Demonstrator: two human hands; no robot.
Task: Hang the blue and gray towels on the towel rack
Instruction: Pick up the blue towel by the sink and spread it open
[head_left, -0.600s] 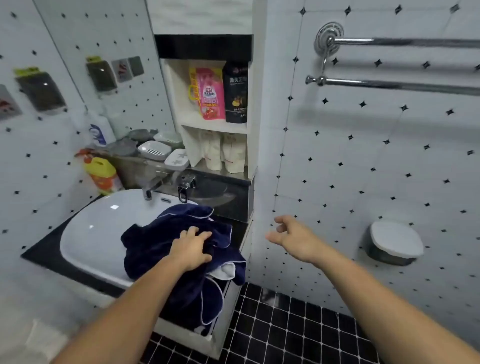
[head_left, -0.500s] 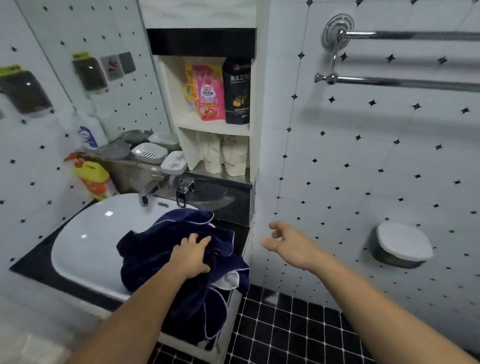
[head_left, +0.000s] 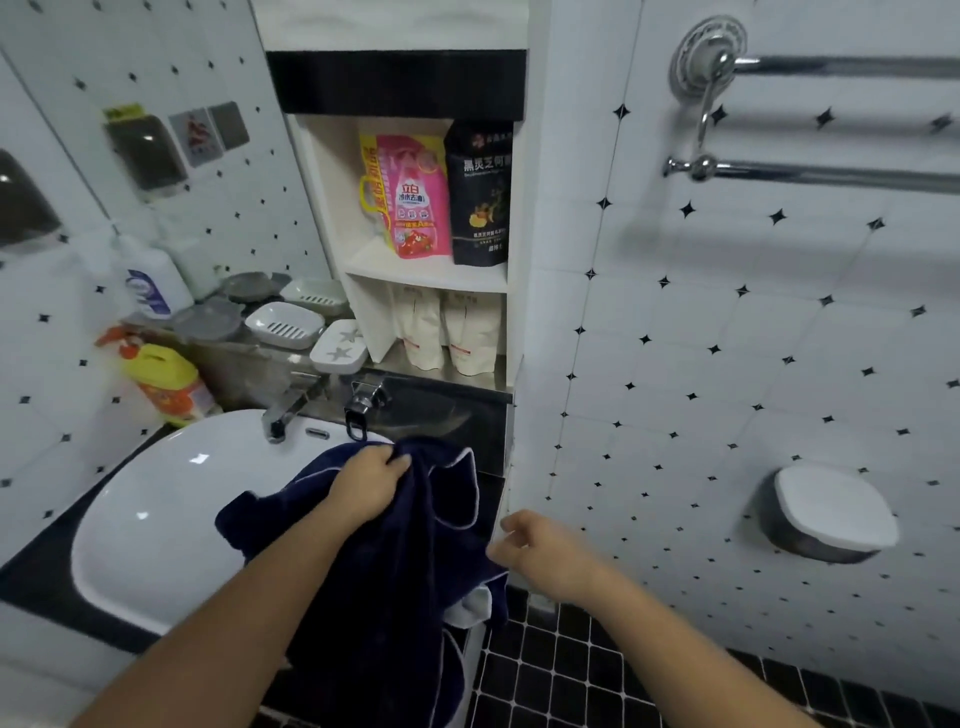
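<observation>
A dark blue towel (head_left: 395, 582) with pale edging hangs from my left hand (head_left: 366, 486), which grips a bunch of it just above the right side of the white sink (head_left: 156, 519). The rest of the cloth drapes over the counter edge toward the floor. A light grey-white piece of cloth (head_left: 470, 605) peeks out under it; I cannot tell whether it is the gray towel. My right hand (head_left: 540, 551) hovers beside the towel's right edge, fingers loosely curled and holding nothing. The chrome towel rack (head_left: 810, 174) with two bars is on the wall, upper right.
A faucet (head_left: 283, 410) stands behind the sink. Soap dishes (head_left: 285, 325), a yellow bottle (head_left: 163, 382) and a white bottle (head_left: 150, 288) sit on the ledge at left. Shelves hold refill pouches (head_left: 415, 195). A wall-mounted holder (head_left: 826, 514) juts out at the right, above the black floor tiles.
My left hand has closed on the blue towel and lifted it up off the sink. My right hand has dropped lower and closer to the towel's edge.
</observation>
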